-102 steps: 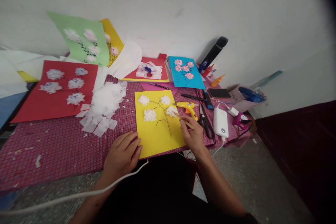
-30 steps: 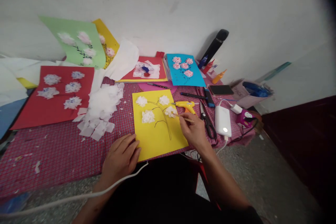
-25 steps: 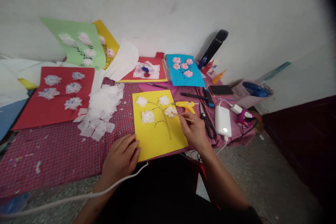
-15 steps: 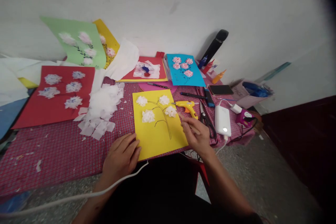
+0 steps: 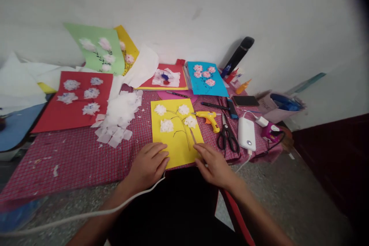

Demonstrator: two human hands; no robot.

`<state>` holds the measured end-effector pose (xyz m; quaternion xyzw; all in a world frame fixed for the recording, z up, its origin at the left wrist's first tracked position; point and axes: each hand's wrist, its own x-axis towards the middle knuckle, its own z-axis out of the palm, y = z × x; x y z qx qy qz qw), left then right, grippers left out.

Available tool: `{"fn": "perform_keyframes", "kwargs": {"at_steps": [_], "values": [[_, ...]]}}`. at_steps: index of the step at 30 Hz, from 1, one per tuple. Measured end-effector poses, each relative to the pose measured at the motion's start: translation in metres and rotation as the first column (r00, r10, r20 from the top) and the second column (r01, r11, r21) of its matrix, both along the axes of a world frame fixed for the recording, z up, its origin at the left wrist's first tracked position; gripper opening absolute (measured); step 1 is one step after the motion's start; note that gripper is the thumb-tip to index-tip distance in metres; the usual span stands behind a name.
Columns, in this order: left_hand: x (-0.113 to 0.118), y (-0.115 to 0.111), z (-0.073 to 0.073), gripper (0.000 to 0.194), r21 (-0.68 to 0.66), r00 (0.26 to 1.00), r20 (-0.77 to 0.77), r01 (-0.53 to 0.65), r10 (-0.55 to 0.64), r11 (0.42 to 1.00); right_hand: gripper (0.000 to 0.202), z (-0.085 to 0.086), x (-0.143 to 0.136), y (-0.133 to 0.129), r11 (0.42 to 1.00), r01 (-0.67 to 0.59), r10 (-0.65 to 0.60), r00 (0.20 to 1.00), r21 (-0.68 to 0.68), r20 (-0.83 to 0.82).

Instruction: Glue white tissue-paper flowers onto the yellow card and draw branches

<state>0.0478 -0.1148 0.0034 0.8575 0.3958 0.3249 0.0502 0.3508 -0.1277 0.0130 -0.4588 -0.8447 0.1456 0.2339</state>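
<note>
A yellow sheet [image 5: 178,157] lies at the table's front edge, bearing drawn stems and several white paper flowers [image 5: 167,125]. My left hand [image 5: 151,163] rests on its lower left corner, fingers apart and holding nothing. At the lower right of the sheet, my right hand [image 5: 211,162] is closed on a thin pencil [image 5: 193,136], whose tip lies over the paper beside the main stem. A yellow glue gun [image 5: 210,117] touches or nearly touches the sheet's right side. Black scissors [image 5: 227,137] lie just beyond my right hand.
White tissue squares [image 5: 118,117] are piled left of the sheet, near a red flower card [image 5: 77,102]. A blue card [image 5: 206,78] lies behind. At right are a power bank [image 5: 246,134], a phone [image 5: 245,101] and a purple adapter [image 5: 270,132]. A white cable crosses my left forearm.
My right hand has moved down and left with the pencil, onto the sheet's lower right. The scissors are now fully uncovered. The camera view has shifted slightly.
</note>
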Motion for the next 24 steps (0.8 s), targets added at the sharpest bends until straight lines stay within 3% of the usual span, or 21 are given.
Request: {"fn": "perform_keyframes", "kwargs": {"at_steps": [7, 11, 13, 17, 20, 24], "values": [[0.007, 0.011, 0.005, 0.018, -0.029, 0.998, -0.055, 0.038, -0.039, 0.999, 0.031, -0.005, -0.004, 0.018, 0.998, 0.04, -0.051, 0.973, 0.053, 0.225], [0.025, 0.041, 0.018, 0.025, -0.089, 0.977, -0.185, 0.092, -0.108, 0.992, 0.025, 0.004, 0.014, 0.025, 0.993, 0.1, -0.111, 0.979, 0.068, 0.171], [0.04, 0.062, 0.024, 0.028, -0.111, 0.965, -0.234, 0.092, -0.116, 0.99, 0.023, 0.011, 0.028, 0.04, 0.974, 0.214, -0.224, 0.965, 0.079, 0.139], [0.07, 0.099, 0.031, 0.034, -0.118, 0.943, -0.306, 0.097, -0.129, 0.988, 0.033, 0.028, 0.048, 0.083, 0.856, 0.514, -0.503, 0.804, 0.056, 0.317], [0.085, 0.115, 0.03, 0.038, -0.107, 0.93, -0.345, 0.095, -0.127, 0.99, 0.033, 0.034, 0.044, 0.107, 0.826, 0.563, -0.488, 0.744, -0.035, 0.457], [0.092, 0.122, 0.023, 0.043, -0.102, 0.926, -0.356, 0.095, -0.126, 0.99, 0.034, 0.029, 0.029, 0.12, 0.779, 0.621, -0.472, 0.669, -0.083, 0.574]]}}
